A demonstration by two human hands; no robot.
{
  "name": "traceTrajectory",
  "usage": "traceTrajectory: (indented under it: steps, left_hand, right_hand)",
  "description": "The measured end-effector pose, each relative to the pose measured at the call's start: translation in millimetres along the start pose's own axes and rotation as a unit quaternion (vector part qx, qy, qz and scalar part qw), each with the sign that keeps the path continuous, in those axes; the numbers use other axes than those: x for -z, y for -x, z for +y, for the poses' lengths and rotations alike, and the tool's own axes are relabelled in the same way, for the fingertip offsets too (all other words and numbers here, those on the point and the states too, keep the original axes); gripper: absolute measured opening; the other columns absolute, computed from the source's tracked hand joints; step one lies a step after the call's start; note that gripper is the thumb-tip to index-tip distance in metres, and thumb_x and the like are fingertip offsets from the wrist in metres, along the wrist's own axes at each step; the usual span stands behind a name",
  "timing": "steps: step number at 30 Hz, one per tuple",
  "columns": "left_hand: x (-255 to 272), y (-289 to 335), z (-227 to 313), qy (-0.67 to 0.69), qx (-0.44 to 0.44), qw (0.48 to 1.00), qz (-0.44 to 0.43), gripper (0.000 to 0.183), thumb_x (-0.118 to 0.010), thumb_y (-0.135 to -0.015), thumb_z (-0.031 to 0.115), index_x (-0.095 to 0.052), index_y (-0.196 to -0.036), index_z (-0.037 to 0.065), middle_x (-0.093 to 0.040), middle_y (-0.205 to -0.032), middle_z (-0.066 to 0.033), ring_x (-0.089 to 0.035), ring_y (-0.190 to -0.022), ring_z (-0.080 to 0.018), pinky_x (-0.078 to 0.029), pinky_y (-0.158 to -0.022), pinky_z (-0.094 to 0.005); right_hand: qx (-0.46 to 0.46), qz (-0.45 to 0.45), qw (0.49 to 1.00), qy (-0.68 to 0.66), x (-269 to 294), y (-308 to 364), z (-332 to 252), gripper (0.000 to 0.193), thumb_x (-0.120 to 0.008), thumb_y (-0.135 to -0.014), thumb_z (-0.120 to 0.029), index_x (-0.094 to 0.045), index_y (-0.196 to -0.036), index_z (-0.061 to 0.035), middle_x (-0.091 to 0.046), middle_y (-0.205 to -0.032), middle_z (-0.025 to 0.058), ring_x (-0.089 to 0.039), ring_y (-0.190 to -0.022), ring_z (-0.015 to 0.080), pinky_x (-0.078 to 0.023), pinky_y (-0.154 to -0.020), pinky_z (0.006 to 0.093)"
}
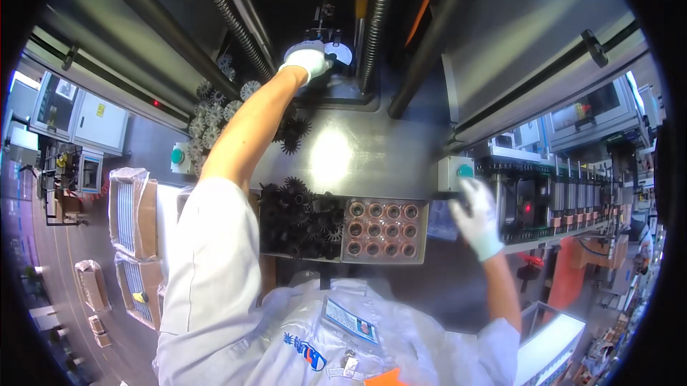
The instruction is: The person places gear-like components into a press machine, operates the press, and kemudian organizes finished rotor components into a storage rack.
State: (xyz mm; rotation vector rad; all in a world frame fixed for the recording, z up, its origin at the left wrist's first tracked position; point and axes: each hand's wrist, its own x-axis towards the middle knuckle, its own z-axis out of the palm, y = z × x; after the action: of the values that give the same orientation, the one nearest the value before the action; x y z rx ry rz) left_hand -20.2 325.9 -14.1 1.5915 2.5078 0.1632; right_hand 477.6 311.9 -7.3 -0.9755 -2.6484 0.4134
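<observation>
My left hand (308, 61), in a white glove, reaches into the press at the fixture under its upper plate. A round white disc (338, 53) shows just right of it. The back of the glove hides the fingers, so whether they hold anything is hidden. My right hand (476, 220), also gloved and slightly blurred, hangs with its fingers apart and nothing seen in it. It is just below a pale button box (447, 173) with a green button (465, 171).
Silver toothed parts (211, 117) pile up beside my left forearm. Black toothed parts (300, 221) fill a tray before me, next to a box of copper-coloured rings (383, 229). A second green button (177, 156) sits left. Posts (433, 35) frame the press; a conveyor (565, 200) runs right.
</observation>
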Motion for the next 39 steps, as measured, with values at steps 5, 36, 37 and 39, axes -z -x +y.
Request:
traceTrajectory:
  steps: [5, 36, 37, 39]
  left_hand:
    - [-30, 50, 8, -0.096, -0.110, 0.982, 0.118, 0.050, -0.066, -0.090, 0.045, -0.067, -0.111, 0.000, -0.067, -0.108, -0.0251, -0.069, -0.088, -0.0362, -0.053, -0.077, -0.0475]
    - [21, 325, -166, -0.045, 0.026, 0.969, 0.243, 0.058, -0.060, -0.082, 0.006, -0.052, -0.139, 0.008, -0.050, -0.144, -0.0157, -0.043, -0.137, -0.0372, -0.030, -0.117, -0.0511]
    - [19, 323, -149, -0.031, -0.014, 0.972, 0.232, 0.056, -0.064, -0.080, 0.008, -0.055, -0.135, 0.008, -0.052, -0.141, -0.0153, -0.044, -0.136, -0.0363, -0.030, -0.117, -0.0519]
    - [7, 319, -130, -0.029, -0.045, 0.985, 0.165, 0.049, -0.072, -0.080, 0.020, -0.061, -0.126, 0.011, -0.055, -0.136, -0.0156, -0.044, -0.136, -0.0344, -0.027, -0.119, -0.0531]
  right_hand:
    - [0.047, -0.091, 0.991, -0.089, -47, -27, -75, 0.046, -0.068, -0.087, -0.029, -0.061, -0.128, -0.0085, -0.061, -0.123, 0.0185, -0.058, -0.113, 0.0373, -0.046, -0.099, 0.0456]
    - [0.185, -0.048, 0.975, -0.113, -187, -144, -195, 0.016, -0.065, -0.091, -0.023, -0.064, -0.098, -0.0087, -0.067, -0.089, 0.0118, -0.067, -0.077, 0.0283, -0.052, -0.067, 0.0414]
    - [0.064, -0.129, 0.960, -0.239, -178, -141, -198, 0.011, -0.065, -0.091, -0.018, -0.064, -0.098, -0.0092, -0.065, -0.087, 0.0085, -0.064, -0.072, 0.0213, -0.050, -0.061, 0.0363]
    - [-0.110, -0.224, 0.845, -0.473, -172, -134, -192, 0.016, -0.065, -0.090, -0.005, -0.066, -0.105, -0.0097, -0.059, -0.088, 0.0015, -0.055, -0.064, 0.0056, -0.041, -0.048, 0.0217]
